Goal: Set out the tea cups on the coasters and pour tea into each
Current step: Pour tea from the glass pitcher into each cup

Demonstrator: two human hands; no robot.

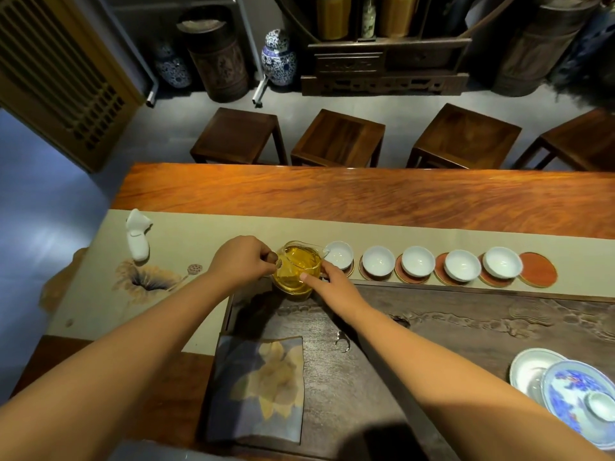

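A glass pitcher (297, 271) of amber tea is tilted with its spout over the leftmost white cup (339, 254). My left hand (244, 261) grips the pitcher's handle. My right hand (332, 282) rests fingers against the pitcher's right side. Several white cups stand in a row on round red coasters along a beige runner (199, 234); the second cup (378, 261) and the rightmost cup (502, 262) look empty. One bare coaster (538, 269) lies at the row's right end.
A dark wooden tea tray (466, 327) lies near me, with a folded floral cloth (263, 387) on its left and a blue-and-white lidded bowl (579, 397) at right. A white ceramic piece (137, 234) stands on the runner's left. Wooden stools (339, 138) line the far side.
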